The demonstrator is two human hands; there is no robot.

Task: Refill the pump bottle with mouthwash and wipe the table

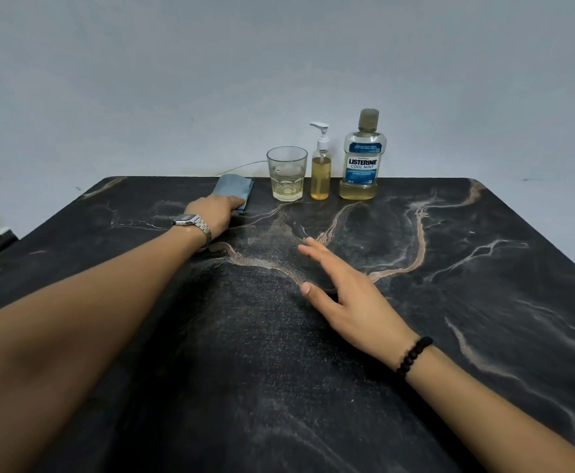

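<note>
Hands first: the left hand (218, 209) reaches far across the worktop (484, 302) and rests on the near end of a folded blue cloth (234, 189), fingers laid over or curled on it; whether it grips the cloth or only presses it flat I cannot tell. A metal watch (190, 222) sits on that wrist. The right hand (344, 295) is empty, fingers spread and loose, hovering low over the middle of the worktop or just touching it, with a bead bracelet (414, 356) at the wrist.

The pump bottle (320, 172) stands upright at the far edge near the wall, its pump head on, amber liquid up to about its shoulder. Just right of it stands the mouthwash bottle (362, 158), capped, with only a low band of the same liquid showing below its label. Just left of the pump bottle is a glass (286, 174) holding a little pale liquid. The cloth lies left of the glass, close beside it.

Judging by the full, closed pump bottle and the capped mouthwash, the refill looks done. What is left appears to be the wipe, or its finish; no spill is plainly visible on the dark veined surface.
</note>
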